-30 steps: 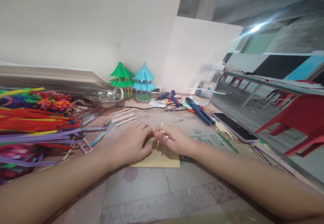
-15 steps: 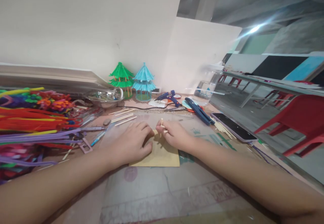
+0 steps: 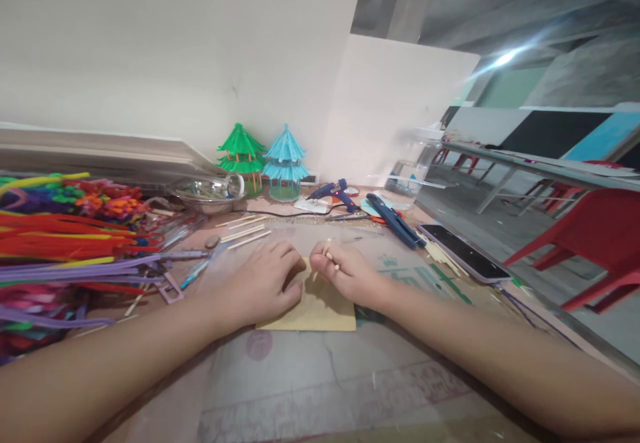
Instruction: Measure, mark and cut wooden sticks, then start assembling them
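My left hand (image 3: 273, 276) rests palm down over the left side of a small yellow sheet (image 3: 315, 317), thumb apart from the bent fingers. Nothing shows in its grasp, though the fingertips are partly hidden. Just to the right, my right hand (image 3: 347, 271) is closed in a pinch on thin pale wooden sticks (image 3: 327, 246). Their ends poke out by the fingers above the sheet's upper edge. A gap separates the two hands. Several more loose wooden sticks (image 3: 249, 237) lie beyond my left hand.
Colourful pipe cleaners (image 3: 65, 243) are heaped at the left. Green (image 3: 240, 146) and blue (image 3: 285, 156) tiered pagoda models stand by the wall. A glue gun (image 3: 336, 193), a dark blue cutter-like tool (image 3: 393, 221) and a phone (image 3: 463, 251) lie to the right.
My right hand has turned slightly, and the sticks in it now stand at a different tilt, with more of one showing above the fingers. My left hand stays in place.
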